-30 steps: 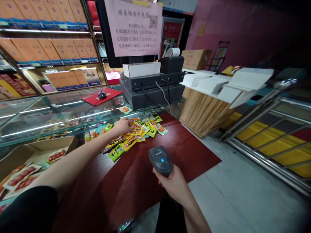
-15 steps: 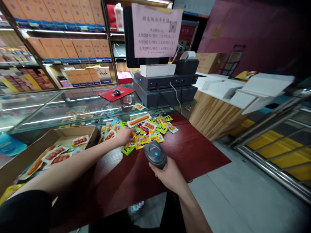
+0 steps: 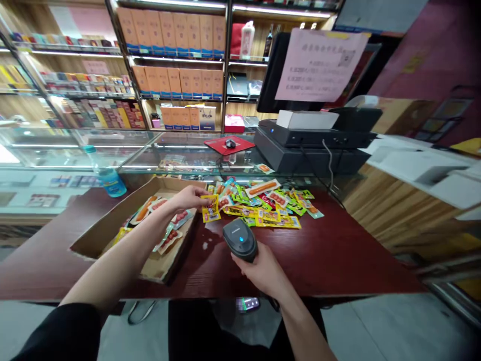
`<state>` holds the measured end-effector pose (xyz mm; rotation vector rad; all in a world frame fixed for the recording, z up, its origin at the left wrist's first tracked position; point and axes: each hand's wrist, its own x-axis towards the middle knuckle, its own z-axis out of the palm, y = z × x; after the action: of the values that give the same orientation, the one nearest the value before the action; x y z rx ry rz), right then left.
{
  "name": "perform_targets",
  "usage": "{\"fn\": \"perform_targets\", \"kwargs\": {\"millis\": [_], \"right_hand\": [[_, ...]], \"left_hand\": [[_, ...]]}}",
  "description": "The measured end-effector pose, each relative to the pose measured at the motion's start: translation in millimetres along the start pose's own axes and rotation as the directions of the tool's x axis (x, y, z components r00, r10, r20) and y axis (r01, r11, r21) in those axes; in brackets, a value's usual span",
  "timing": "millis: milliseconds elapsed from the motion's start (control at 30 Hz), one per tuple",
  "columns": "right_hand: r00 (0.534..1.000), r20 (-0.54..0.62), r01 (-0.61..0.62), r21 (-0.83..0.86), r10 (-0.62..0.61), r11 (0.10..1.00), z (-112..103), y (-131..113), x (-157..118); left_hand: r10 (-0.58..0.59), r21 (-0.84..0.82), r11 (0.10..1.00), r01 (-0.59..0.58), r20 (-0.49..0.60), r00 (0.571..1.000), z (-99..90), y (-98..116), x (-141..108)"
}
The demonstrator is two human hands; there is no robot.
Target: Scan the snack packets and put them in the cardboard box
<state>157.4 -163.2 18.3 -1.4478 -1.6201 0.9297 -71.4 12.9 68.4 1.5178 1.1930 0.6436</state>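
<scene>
Between its fingertips my left hand (image 3: 191, 197) pinches a yellow snack packet (image 3: 211, 208), just right of a cardboard tray. My right hand (image 3: 259, 265) is wrapped round a dark grey handheld scanner (image 3: 239, 238) with a blue light lit on top. Beyond the scanner lies a pile of snack packets (image 3: 268, 200), yellow, green and red, some showing sausages. The cardboard tray (image 3: 93, 231) holds several more sausage packets (image 3: 170, 239), and my left forearm crosses over it.
The dark red table (image 3: 319, 260) bears everything. A blue bottle (image 3: 110, 178) stands behind the tray. At the back are a glass counter (image 3: 176, 150), a mouse on a red pad (image 3: 214, 145), a monitor with a pink sheet (image 3: 319, 65) and a black cash drawer (image 3: 278, 153).
The view has swung left. My left hand has come away from the pile towards the tray and now holds a yellow packet. My right hand still holds the scanner.
</scene>
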Motion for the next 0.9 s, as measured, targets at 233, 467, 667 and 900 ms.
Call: {"fn": "perform_targets", "kwargs": {"millis": [233,467,667,900], "right_hand": [[1.0,0.026,0.016,-0.014,-0.016,1.0,15.9,-9.8,-0.1],[1.0,0.027,-0.005,-0.018,0.005,1.0,17.1,-4.3,-3.2],[1.0,0.025,0.001,-0.016,-0.001,1.0,16.4,-4.6,-3.3],[0.999,0.04,-0.013,0.018,0.013,1.0,17.1,-5.1,-2.3]], "left_hand": [[0.054,-0.036,0.998,-0.054,-0.004,0.999,-3.1,-0.1,-0.9],[-0.009,-0.019,1.0,0.01,0.04,0.999,4.6,-8.0,2.2],[-0.014,-0.039,0.999,0.017,0.065,0.998,3.4,-8.4,1.3],[-0.007,-0.024,1.0,0.009,0.073,0.997,2.7,-12.5,3.4]]}}
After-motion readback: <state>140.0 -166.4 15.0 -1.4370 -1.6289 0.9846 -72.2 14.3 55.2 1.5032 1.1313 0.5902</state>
